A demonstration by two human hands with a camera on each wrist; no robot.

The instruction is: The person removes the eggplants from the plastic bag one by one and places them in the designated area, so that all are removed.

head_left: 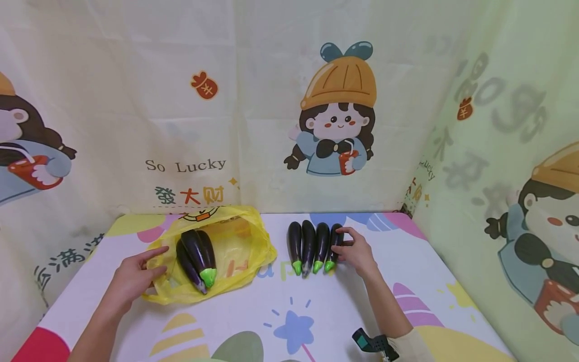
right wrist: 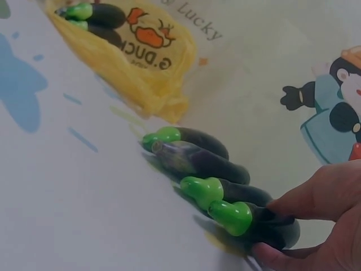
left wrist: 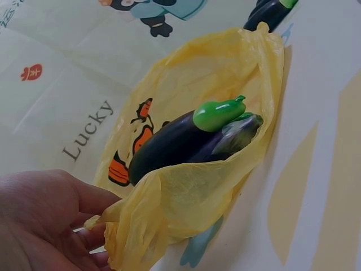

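Observation:
My right hand (head_left: pixel 359 254) grips the rightmost eggplant (right wrist: pixel 273 228) of a row, with its thumb and a finger on opposite sides. The others in the row, including a mottled-ended eggplant (head_left: pixel 308 247), lie side by side with their stem ends toward me. My left hand (head_left: pixel 133 276) holds the left edge of a yellow plastic bag (left wrist: pixel 192 195), which lies on its side with its mouth spread. Inside the bag are two eggplants, a green-capped one (head_left: pixel 205 251) and a mottled-tipped one (left wrist: pixel 234 138) partly under it. Some left fingers are hidden behind the plastic.
The row and the bag lie on a table covered in a printed cloth (head_left: pixel 253 311). Behind them hangs a cartoon-printed curtain (head_left: pixel 262 151), and another printed curtain (head_left: pixel 506 191) borders the right side. A black device (head_left: pixel 375 344) is strapped on my right wrist.

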